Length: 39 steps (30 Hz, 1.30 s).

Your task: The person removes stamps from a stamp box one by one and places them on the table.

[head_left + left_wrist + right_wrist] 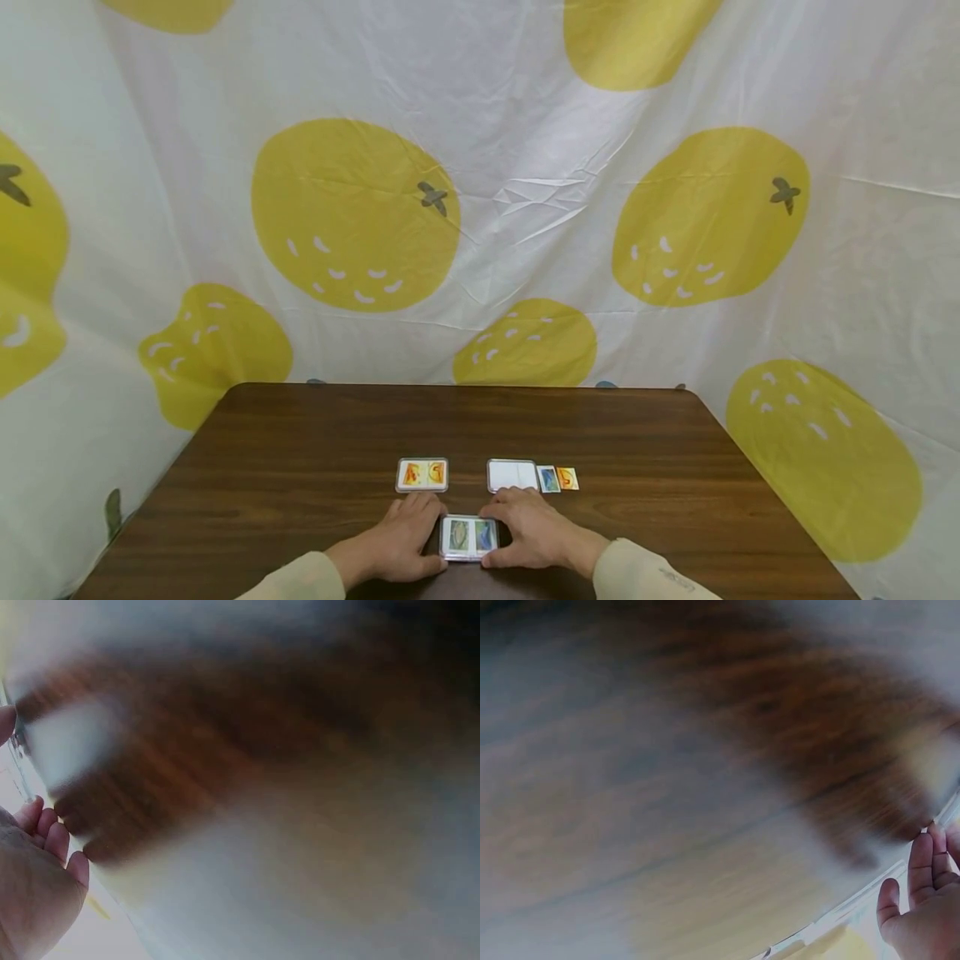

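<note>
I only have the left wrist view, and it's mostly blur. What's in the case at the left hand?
Observer: The head view shows the clear case holding two small picture cards, side by side.
Operator: Is anything holding its other side?
Observer: Yes, the right hand grips its right side, opposite the left hand.
Operator: Anything loose nearby?
Observer: Two things: a bluish card and an orange card, lying on the table just right of the case with the white insert.
</note>
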Tool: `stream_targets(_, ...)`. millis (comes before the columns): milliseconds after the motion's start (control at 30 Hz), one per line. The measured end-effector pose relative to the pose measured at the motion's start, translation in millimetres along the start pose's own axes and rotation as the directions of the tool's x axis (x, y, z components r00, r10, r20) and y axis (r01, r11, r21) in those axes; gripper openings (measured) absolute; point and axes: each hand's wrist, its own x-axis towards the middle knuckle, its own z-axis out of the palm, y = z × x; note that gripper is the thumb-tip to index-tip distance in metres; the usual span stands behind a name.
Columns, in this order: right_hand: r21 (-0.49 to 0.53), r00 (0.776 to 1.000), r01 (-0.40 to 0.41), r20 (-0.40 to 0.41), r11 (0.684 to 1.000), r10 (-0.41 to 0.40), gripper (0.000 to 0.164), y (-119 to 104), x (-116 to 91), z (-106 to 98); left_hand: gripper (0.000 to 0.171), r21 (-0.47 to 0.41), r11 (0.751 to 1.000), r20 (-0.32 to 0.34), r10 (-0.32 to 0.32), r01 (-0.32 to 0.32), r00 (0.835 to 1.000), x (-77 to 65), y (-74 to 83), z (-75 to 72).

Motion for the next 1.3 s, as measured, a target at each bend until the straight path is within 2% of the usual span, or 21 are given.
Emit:
stream_targets(167, 0.001, 1.0, -0.004, 0.0, 1.0, 0.004, 0.058, 0.7, 0.5, -0.7, 0.048, 0.001, 1.0, -0.017, 0.015, -0.015, 1.0, 0.0, -2.7, 4.2)
stream_targets(367, -0.004, 1.0, -0.002, -0.008, 1.0, 0.002, 0.058, 2.5, 1.4, 1.6, 0.049, -0.007, 0.999, 0.01, -0.031, 0.031, 0.999, 0.7, 3.3, -0.9)
stream_targets(633, -0.025, 0.999, 0.008, -0.031, 1.0, -0.009, 0.055, 1.3, 2.2, 3.6, 0.048, -0.02, 0.998, 0.033, -0.06, 0.061, 0.998, 2.3, 5.3, -2.0)
stream_targets(1000, -0.041, 1.0, -0.005, -0.005, 0.999, 0.004, 0.063, -0.3, -0.7, -1.8, 0.047, -0.018, 0.999, 0.028, -0.045, 0.046, 0.999, 1.2, 5.0, -3.6)
stream_targets(1300, -0.038, 0.999, 0.008, -0.039, 0.999, -0.01, 0.061, -0.3, -0.9, 0.9, 0.048, -0.025, 0.999, 0.032, -0.042, 0.043, 0.999, 1.5, 4.3, -4.6)
